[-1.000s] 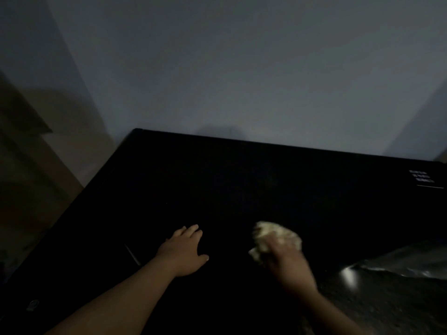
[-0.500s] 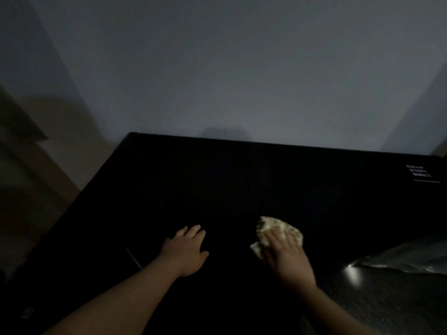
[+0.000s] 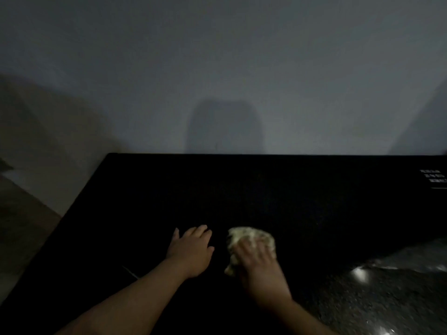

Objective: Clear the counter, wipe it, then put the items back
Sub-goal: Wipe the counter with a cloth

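The black counter (image 3: pixel 266 189) fills the lower half of the dim head view. A crumpled pale cloth (image 3: pixel 249 238) lies on it near the front middle. My right hand (image 3: pixel 260 269) lies flat over the cloth's near side, fingers spread and pressing it down onto the surface. My left hand (image 3: pixel 191 250) rests palm down on the counter just left of the cloth, fingers straight and holding nothing, a small gap between it and the cloth.
A plain grey wall (image 3: pixel 217 68) rises behind the counter's far edge. The counter's left edge runs diagonally, with floor (image 3: pixel 29 226) beyond it. White printed marks (image 3: pixel 433 177) sit at the far right. A speckled shiny surface (image 3: pixel 387 298) lies at the lower right.
My right hand has slid the cloth a little to the left, closer to my left hand. The view has shifted so the counter's far edge looks level. My left hand stays pressed flat.
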`<action>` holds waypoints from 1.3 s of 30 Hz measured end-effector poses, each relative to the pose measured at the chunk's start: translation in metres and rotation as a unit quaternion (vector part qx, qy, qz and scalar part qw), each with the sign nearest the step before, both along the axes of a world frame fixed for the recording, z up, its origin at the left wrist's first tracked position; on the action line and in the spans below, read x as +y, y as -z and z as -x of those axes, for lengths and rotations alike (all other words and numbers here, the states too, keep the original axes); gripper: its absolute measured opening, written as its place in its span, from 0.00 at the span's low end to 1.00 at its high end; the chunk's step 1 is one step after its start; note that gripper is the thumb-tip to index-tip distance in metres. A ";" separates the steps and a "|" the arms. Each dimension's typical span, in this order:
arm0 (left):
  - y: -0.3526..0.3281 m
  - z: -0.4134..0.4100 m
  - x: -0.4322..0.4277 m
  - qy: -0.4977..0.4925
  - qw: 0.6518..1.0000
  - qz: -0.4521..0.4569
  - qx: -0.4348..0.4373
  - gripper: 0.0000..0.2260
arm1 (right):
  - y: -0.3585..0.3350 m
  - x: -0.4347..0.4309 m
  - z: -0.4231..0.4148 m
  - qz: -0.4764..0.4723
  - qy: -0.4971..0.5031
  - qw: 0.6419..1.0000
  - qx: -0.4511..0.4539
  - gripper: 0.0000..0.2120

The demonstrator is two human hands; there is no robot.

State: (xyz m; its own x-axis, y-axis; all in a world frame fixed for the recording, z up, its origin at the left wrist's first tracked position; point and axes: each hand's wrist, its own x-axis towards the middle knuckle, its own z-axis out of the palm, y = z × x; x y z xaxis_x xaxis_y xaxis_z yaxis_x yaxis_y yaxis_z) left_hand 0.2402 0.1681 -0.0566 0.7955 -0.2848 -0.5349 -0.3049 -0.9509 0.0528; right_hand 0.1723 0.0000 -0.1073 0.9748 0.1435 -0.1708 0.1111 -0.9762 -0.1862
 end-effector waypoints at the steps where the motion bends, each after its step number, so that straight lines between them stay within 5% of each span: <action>1: 0.001 -0.005 -0.002 -0.002 1.000 0.000 -0.006 0.24 | 0.005 0.002 0.000 0.004 -0.044 0.999 -0.014 0.28; 3: 0.003 -0.013 -0.003 0.000 1.000 0.008 -0.004 0.24 | 0.005 -0.020 -0.009 0.028 -0.064 0.997 0.015 0.23; 6: 0.007 -0.022 -0.002 0.001 0.999 0.049 0.023 0.24 | 0.000 -0.091 -0.045 0.018 0.048 0.998 0.020 0.40; 10: 0.009 -0.029 -0.003 -0.015 0.996 0.079 0.046 0.25 | -0.002 -0.105 -0.075 -0.047 0.290 0.955 0.031 0.29; 12: 0.010 -0.031 -0.004 -0.015 0.996 0.080 0.047 0.25 | -0.001 -0.060 -0.078 -0.047 0.255 0.966 0.008 0.32; 14: 0.010 -0.033 -0.005 -0.013 0.997 0.067 0.038 0.24 | 0.001 -0.010 -0.069 -0.042 0.102 0.993 -0.029 0.37; 18: 0.006 -0.037 -0.003 -0.008 0.998 0.054 0.039 0.23 | 0.002 -0.016 -0.072 -0.011 -0.082 0.996 -0.030 0.30; 24: 0.005 -0.031 -0.002 -0.005 0.997 0.060 0.048 0.23 | 0.001 -0.094 -0.097 -0.043 0.223 0.974 -0.021 0.27; 26: 0.008 -0.031 -0.006 -0.013 0.997 0.060 0.037 0.24 | 0.000 -0.050 -0.081 -0.057 0.215 0.974 -0.047 0.30; 29: 0.011 -0.030 -0.015 -0.034 0.999 0.039 0.015 0.24 | 0.005 0.008 -0.040 -0.043 0.021 0.994 -0.098 0.31; 31: 0.010 -0.032 -0.017 -0.037 0.999 0.024 0.014 0.23 | -0.004 0.003 -0.034 -0.069 -0.061 0.995 -0.043 0.34; 35: 0.003 -0.032 -0.019 -0.021 0.999 0.026 0.041 0.23 | 0.002 -0.069 -0.041 -0.037 0.060 0.997 -0.031 0.41; 39: 0.005 -0.026 -0.017 -0.012 0.999 0.035 0.040 0.24 | 0.001 -0.131 -0.053 -0.047 0.219 0.974 0.019 0.26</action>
State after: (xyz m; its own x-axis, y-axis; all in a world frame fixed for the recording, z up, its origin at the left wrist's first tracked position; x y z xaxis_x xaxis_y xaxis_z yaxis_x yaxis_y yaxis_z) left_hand 0.2665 0.1506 -0.0611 0.7579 -0.3042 -0.5771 -0.2733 -0.9513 0.1426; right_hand 0.2256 -0.1312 -0.1085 0.9392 -0.2684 -0.2141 -0.3213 -0.9069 -0.2727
